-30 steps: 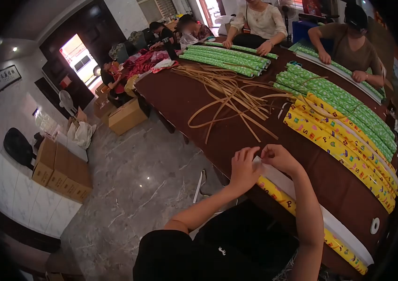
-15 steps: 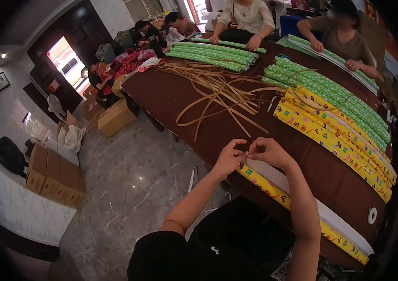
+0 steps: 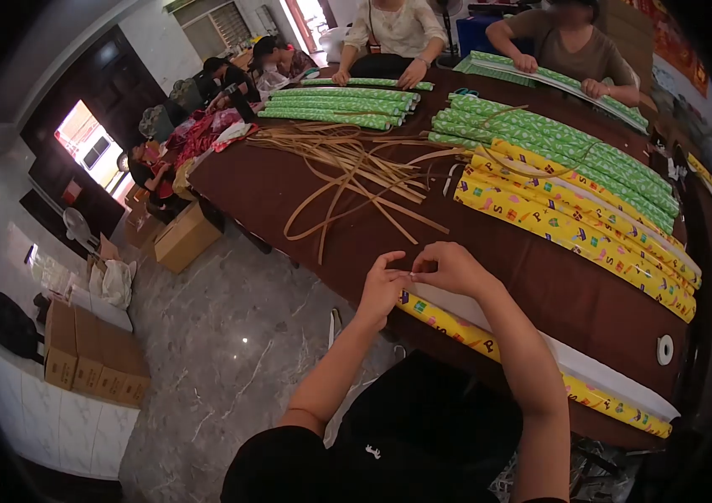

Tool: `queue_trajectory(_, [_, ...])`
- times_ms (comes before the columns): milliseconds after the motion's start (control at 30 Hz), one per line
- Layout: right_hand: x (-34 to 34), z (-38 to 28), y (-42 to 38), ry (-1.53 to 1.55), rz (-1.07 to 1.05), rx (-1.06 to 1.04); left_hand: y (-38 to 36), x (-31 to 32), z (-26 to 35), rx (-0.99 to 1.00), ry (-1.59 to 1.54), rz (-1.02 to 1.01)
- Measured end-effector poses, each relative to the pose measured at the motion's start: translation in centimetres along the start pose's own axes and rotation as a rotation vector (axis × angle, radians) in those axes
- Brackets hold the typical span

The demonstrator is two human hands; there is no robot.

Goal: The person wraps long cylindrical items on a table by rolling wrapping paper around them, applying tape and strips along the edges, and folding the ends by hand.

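Note:
Along the near table edge lies a partly rolled sheet of yellow printed wrapping paper (image 3: 448, 329), its white back facing up behind the roll. My left hand (image 3: 383, 289) closes around the left end of this roll, thumb and forefinger curved toward the other hand. Right beside it, my right hand (image 3: 450, 267) pinches at the paper's far left corner, fingertips almost meeting those of the left. A tiny pale bit shows between the fingertips; I cannot tell what it is.
Yellow rolls (image 3: 574, 230) and green rolls (image 3: 557, 147) lie across the brown table (image 3: 289, 189). Loose brown strips (image 3: 364, 172) spread at the left. A white tape roll (image 3: 665, 350) sits at right. Two people (image 3: 393, 33) handle green paper opposite. Cardboard boxes (image 3: 92, 356) stand left.
The view has turned slightly, so the table and rolls appear shifted left. Both hands stay at the left end of the yellow paper, with their fingertips still together.

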State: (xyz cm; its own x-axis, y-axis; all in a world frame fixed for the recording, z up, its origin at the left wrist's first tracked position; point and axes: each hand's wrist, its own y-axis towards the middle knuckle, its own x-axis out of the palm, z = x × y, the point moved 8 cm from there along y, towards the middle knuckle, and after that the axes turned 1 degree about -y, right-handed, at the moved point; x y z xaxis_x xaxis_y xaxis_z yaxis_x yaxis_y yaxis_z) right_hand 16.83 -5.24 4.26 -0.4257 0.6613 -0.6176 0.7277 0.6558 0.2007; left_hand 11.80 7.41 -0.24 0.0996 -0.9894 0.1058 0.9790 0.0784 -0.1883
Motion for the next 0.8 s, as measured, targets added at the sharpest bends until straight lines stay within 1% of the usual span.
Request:
queue_trajectory(67, [-0.3,-1.3,-0.3,-0.218,0.071,-0.180,0.0,0.1,-0.1,0.011,-0.009,0.003])
queue_trajectory(167, [-0.3,-1.7,-0.4,-0.291,0.100,-0.196,0.2,-0.1,-0.3,0.035,-0.015,0.018])
queue_trajectory(300, [-0.2,-1.6,-0.5,-0.315,0.113,-0.216,0.1,-0.1,-0.2,0.046,0.015,0.026])
queue_trajectory(367, [0.3,-1.1,-0.3,-0.364,0.031,-0.147,-0.2,0.0,0.0,0.027,0.037,0.042])
queue_trajectory(433, [0.6,-0.7,-0.3,-0.357,0.034,-0.130,-0.3,0.0,-0.1,0.010,0.057,0.062])
queue_trajectory(467, [0.8,-0.4,-0.3,-0.352,0.038,-0.104,-0.3,0.2,0.0,0.032,0.072,0.058])
queue_trajectory(600, [0.7,-0.3,-0.1,-0.323,0.089,-0.118,0.1,0.1,-0.1,0.084,0.076,0.060])
queue_trajectory(667, [0.5,0.6,0.0,-0.175,0.099,-0.031,0.2,0.0,-0.4,0.070,0.087,0.066])
queue_trajectory(700, [0.5,0.8,0.0,-0.171,0.096,-0.035,0.3,0.0,-0.5,0.055,0.095,0.066])
queue_trajectory(767, [0.5,2.3,0.1,0.036,0.085,0.096,0.2,0.0,-0.6,0.052,0.091,0.074])
queue_trajectory(800, [0.6,2.3,0.1,0.038,0.082,0.091,0.2,0.0,-0.6,0.051,0.086,0.077])
